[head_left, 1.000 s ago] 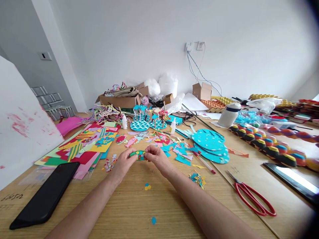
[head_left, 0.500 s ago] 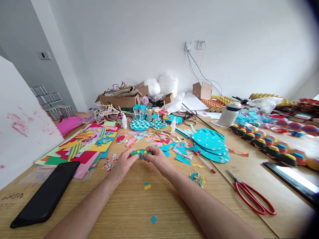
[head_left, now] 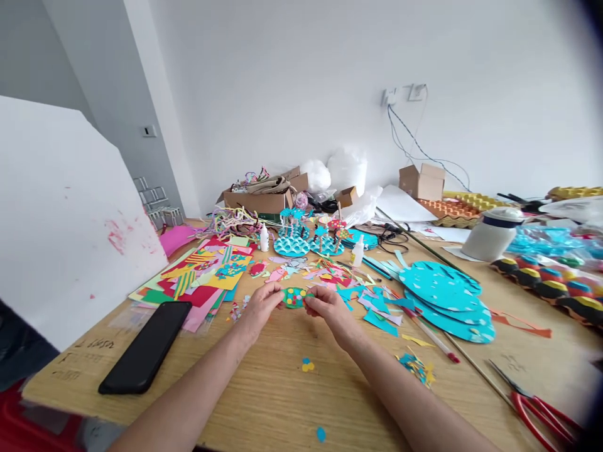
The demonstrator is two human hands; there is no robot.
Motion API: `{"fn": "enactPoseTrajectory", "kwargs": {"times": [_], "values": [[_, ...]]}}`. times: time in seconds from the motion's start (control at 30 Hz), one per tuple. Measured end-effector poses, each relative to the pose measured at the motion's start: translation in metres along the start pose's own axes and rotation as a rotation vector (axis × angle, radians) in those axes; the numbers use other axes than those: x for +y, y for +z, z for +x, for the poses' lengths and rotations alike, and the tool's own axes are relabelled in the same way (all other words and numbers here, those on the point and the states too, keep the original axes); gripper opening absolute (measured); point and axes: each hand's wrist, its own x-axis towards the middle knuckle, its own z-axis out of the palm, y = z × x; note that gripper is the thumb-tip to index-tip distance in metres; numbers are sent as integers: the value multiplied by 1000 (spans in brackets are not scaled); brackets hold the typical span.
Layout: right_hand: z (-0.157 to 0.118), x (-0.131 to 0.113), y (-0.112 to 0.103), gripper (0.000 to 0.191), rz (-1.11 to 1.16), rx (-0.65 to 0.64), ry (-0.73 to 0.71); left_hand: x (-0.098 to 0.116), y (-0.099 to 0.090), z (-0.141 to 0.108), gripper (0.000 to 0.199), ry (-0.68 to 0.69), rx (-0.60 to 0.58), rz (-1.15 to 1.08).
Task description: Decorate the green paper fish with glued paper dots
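A small green paper cutout with yellow, red and pale dots (head_left: 294,297) is held up between my two hands, above the table. My left hand (head_left: 262,305) pinches its left end; my right hand (head_left: 328,306) pinches its right end. Both hands hide the cutout's tips. Just below them on the wood lie a few blue and yellow paper dots (head_left: 308,365), and nearer to me a single blue dot (head_left: 321,434). Beyond the hands, pink and red paper fish (head_left: 277,274) lie near a white glue bottle (head_left: 357,251).
Coloured paper sheets (head_left: 198,289) and a black phone (head_left: 147,348) lie at left. Blue paper discs (head_left: 440,295), a pen (head_left: 433,336) and red-handled scissors (head_left: 541,408) are at right. Blue egg-tray stands (head_left: 292,245) and a cardboard box (head_left: 259,202) stand behind.
The view has swung left, so everything sits further right in the picture. The cutout now faces me more fully, with more of its dots showing. Both hands keep hold of it.
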Motion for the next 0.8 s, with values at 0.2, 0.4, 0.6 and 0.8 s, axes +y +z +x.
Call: {"fn": "enactPoseTrajectory", "kwargs": {"times": [0.2, 0.4, 0.6, 0.8], "values": [[-1, -1, -2, 14, -9, 22, 8, 9, -10, 7, 5, -67, 12, 60], [-3, -4, -2, 15, -26, 51, 26, 21, -92, 18, 10, -143, 115, 153], [-4, -3, 3, 14, -20, -13, 44, 5, -172, 18, 23, -367, 228, 329], [-4, -3, 2, 14, -6, -36, 58, -20, -185, 13, 29, -512, 228, 473]]}}
